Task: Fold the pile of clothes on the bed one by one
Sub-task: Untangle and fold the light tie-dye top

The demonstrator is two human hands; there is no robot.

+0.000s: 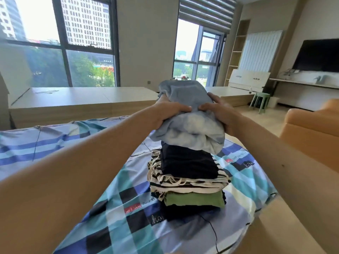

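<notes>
A light blue folded garment [189,125] is held in the air above a stack of folded clothes [189,178] on the bed [113,208]. My left hand [168,110] grips its left side and my right hand [220,110] grips its right side, thumbs on top. The garment's lower edge hangs just over the stack's top piece, a dark navy one [187,162]; whether they touch I cannot tell. Below lie striped black-and-white pieces [183,184], a green piece [194,198] and another dark one at the bottom.
The bed has a blue, teal and black checked sheet. An orange sofa [311,136] stands close on the right. Beyond the bed runs a low wooden platform [82,101] under large windows, with a green stool [260,101] and a TV [319,55] at the right.
</notes>
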